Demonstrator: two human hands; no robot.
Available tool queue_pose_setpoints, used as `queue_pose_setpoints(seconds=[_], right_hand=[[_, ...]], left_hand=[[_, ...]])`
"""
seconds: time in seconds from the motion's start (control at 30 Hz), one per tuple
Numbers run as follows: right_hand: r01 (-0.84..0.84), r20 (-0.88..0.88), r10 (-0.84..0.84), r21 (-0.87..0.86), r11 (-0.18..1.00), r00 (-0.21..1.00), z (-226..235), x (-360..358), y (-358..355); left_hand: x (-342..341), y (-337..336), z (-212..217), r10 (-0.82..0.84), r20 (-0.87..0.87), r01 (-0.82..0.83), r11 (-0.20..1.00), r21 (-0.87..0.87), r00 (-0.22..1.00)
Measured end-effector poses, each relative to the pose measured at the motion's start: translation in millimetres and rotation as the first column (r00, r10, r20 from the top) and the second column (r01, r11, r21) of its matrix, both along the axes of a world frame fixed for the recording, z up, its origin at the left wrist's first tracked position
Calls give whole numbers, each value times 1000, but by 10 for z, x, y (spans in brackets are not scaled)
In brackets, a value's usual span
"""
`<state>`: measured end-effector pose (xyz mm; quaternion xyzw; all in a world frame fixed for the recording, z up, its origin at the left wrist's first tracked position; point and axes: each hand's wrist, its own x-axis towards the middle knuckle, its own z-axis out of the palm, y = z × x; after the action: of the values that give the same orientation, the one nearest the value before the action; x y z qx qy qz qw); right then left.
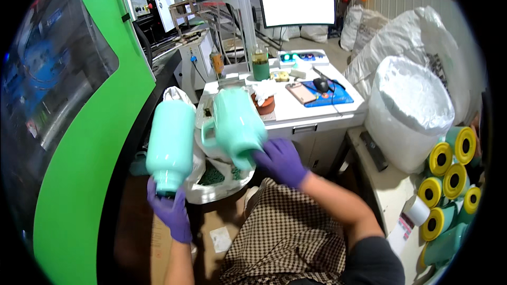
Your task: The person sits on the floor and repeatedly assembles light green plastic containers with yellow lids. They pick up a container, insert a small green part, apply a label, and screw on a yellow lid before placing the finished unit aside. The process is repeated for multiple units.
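A mint-green plastic bottle body [171, 134] stands neck-down over my left hand [171, 211], whose purple-gloved fingers are closed round its neck. My right hand [285, 162], gloved in purple too, grips a mint-green plastic jug [237, 119] near its mouth. This jug has a loop handle on its left side and tilts with its base up and to the left; motion blurs it slightly. The two pieces hang side by side, apart from each other. Below them sits an open white sack [206, 195] with dark green bits inside.
A green machine frame [79, 142] rises at left. Ahead, a white worktable [296, 119] bears a phone [301, 93], a mouse [320, 84] and a jar [260, 68]. At right are a lined white bin [406, 121] and several stacked green pieces with yellow rings [454, 179].
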<state>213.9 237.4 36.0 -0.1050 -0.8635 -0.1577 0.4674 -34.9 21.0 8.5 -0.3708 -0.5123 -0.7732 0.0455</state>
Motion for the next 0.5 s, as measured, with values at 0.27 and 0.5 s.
queue_pose_setpoints(seconds=[0.27,0.5], right_hand=[[-55,-406,-257,-616,786,877,-521,2372,-2098],[-149,-400,-735,-911,385,547,-540,2770,-2909]], left_hand=[[75,2534,179,-55,-621,-45,988,-145,782],[43,3205,-18,18,-656,-270,920,-285,755]])
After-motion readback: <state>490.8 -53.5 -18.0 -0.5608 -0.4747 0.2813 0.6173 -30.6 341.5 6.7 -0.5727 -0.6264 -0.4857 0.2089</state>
